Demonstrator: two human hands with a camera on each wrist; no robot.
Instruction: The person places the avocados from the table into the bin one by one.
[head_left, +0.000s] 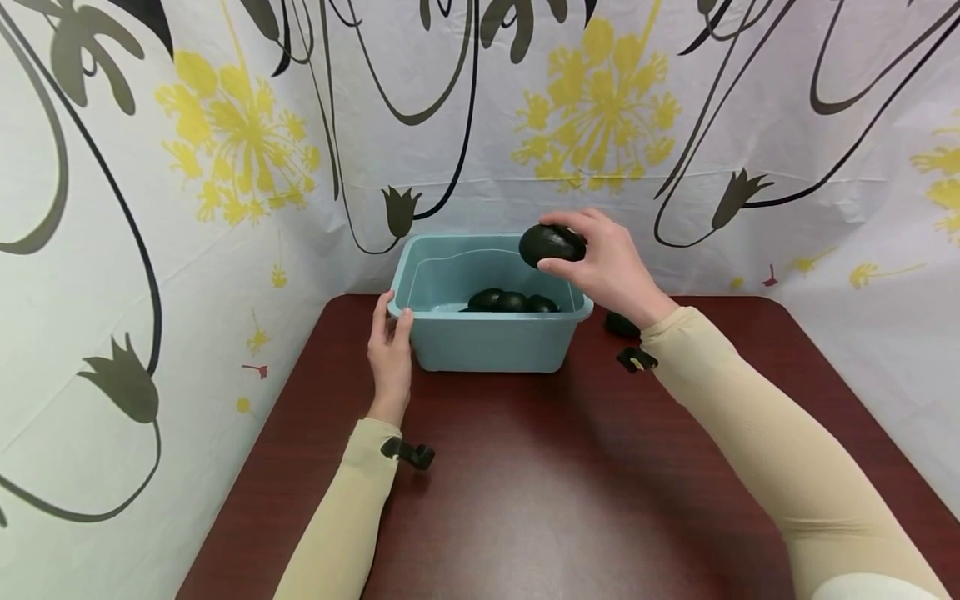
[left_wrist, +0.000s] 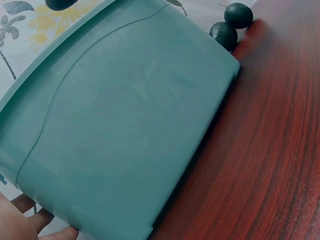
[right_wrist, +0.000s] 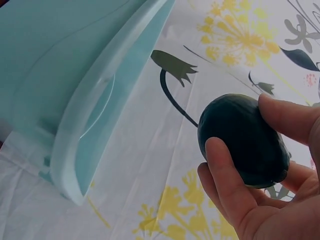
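Note:
A dark avocado (head_left: 551, 245) is held by my right hand (head_left: 600, 258) above the right side of a light-blue plastic bin (head_left: 487, 343). In the right wrist view, the thumb and fingers grip the avocado (right_wrist: 242, 140) from both sides, with the bin's rim (right_wrist: 75, 125) to its left. My left hand (head_left: 390, 350) holds the bin's near left corner, thumb at the front rim and fingers along the left side. The left wrist view shows its fingers (left_wrist: 42, 220) against the bin wall. Several dark avocados (head_left: 513, 302) lie inside the bin, partly hidden by its front wall.
Outside the bin, avocados lie on the table to its right; the left wrist view shows two, one nearer (left_wrist: 223, 36) and one farther (left_wrist: 238, 15). The dark red wooden table (head_left: 495, 483) meets a flower-printed white sheet (head_left: 480, 150) behind and at the sides.

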